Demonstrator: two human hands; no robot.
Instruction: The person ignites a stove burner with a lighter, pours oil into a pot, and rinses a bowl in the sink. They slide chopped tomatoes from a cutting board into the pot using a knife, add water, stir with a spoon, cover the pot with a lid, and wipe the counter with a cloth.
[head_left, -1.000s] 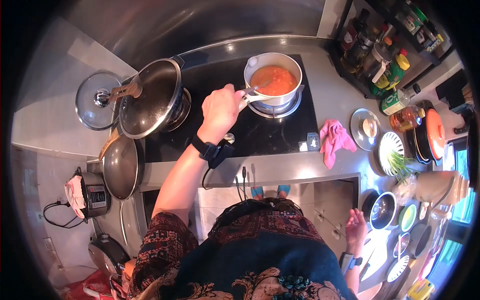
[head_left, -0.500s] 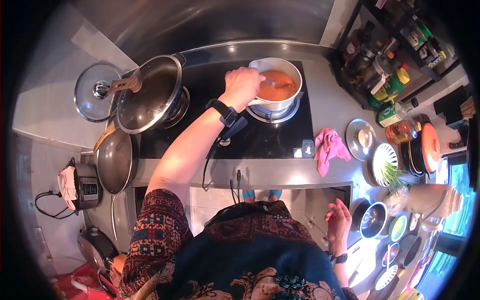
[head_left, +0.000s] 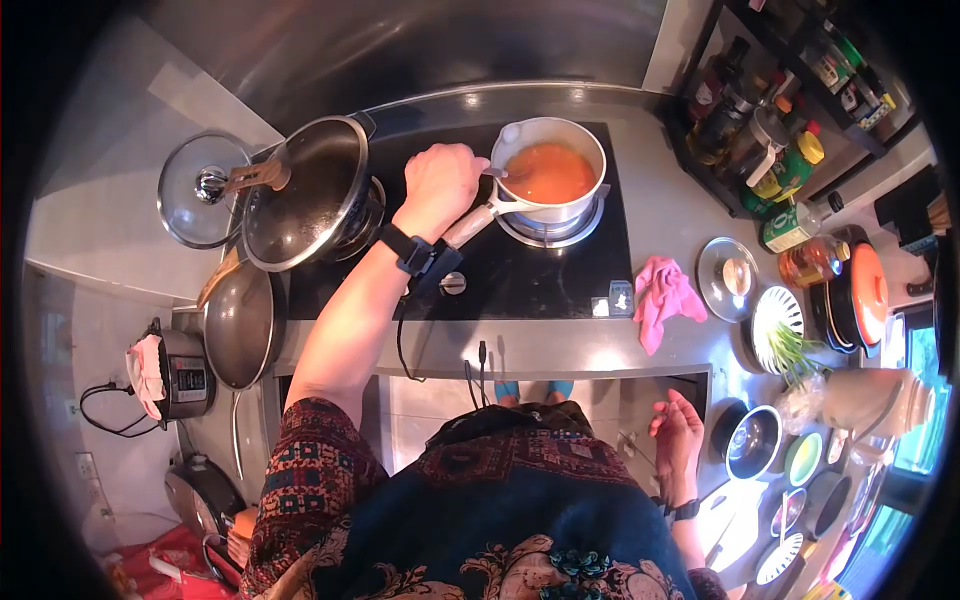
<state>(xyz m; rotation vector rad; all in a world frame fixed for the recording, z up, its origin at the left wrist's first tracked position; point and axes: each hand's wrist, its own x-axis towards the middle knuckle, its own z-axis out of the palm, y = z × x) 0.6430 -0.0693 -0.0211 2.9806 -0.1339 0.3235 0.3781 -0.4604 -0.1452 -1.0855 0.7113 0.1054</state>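
Note:
On the right burner stands a white saucepan with orange-red soup in it. My left hand is just left of its rim, fingers closed round the handle of a metal spoon that reaches over the rim into the pan. The fingers hide most of that handle. The saucepan's own handle points down-left below my wrist. My right hand hangs in front of the counter on the right, fingers loosely curled and apart, holding nothing.
A large lidded wok occupies the left burner, with a glass lid and a frying pan beside it. A pink cloth, another lid, a plate of green onions and a dark bowl lie right.
My left hand has moved left, from over the saucepan's rim to beside it, drawing the spoon toward the rim. My right hand stays nearly still.

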